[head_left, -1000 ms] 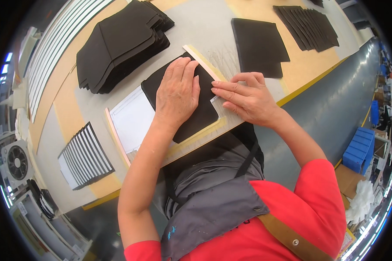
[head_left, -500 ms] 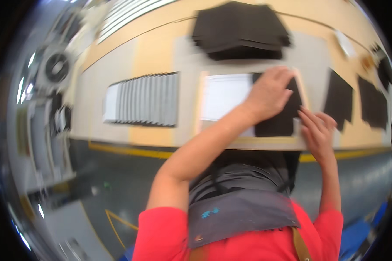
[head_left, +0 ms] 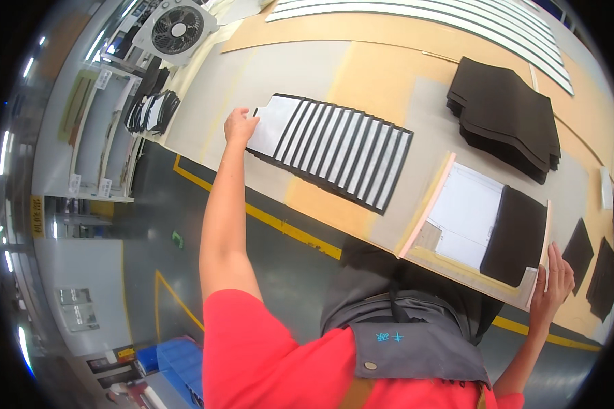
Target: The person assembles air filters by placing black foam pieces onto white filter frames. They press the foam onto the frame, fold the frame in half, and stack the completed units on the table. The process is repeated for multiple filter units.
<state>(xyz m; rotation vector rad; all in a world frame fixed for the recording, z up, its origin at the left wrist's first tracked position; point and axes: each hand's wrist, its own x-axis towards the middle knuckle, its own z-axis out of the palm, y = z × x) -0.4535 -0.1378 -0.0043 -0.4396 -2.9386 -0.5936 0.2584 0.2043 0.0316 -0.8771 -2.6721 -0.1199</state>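
Note:
At the far left of a row of overlapping white panels with black edges [head_left: 341, 150], my left hand [head_left: 240, 127] is at the end panel, its fingers curled and closed at that panel's outer edge. My right hand [head_left: 554, 283] lies with fingers stretched along the right strip of a flat jig [head_left: 438, 204] at the table's front. White sheets with drawn lines [head_left: 465, 208] cover the left part of the jig. On its right part lies a dark brown, round-cornered panel [head_left: 515, 235], flat and just left of my right fingers.
A stack of dark brown panels [head_left: 501, 112] sits behind the jig. More dark pieces [head_left: 602, 279] lie at right. Long white strips [head_left: 443, 24] run along the far side. A fan [head_left: 177, 30] and shelves [head_left: 95, 136] stand at left. The table's front edge [head_left: 361, 235] borders a grey floor.
My left hand has left the dark panel on the jig and reached left to the row's end panel. My right hand stays by the jig's right edge. The view has swung left.

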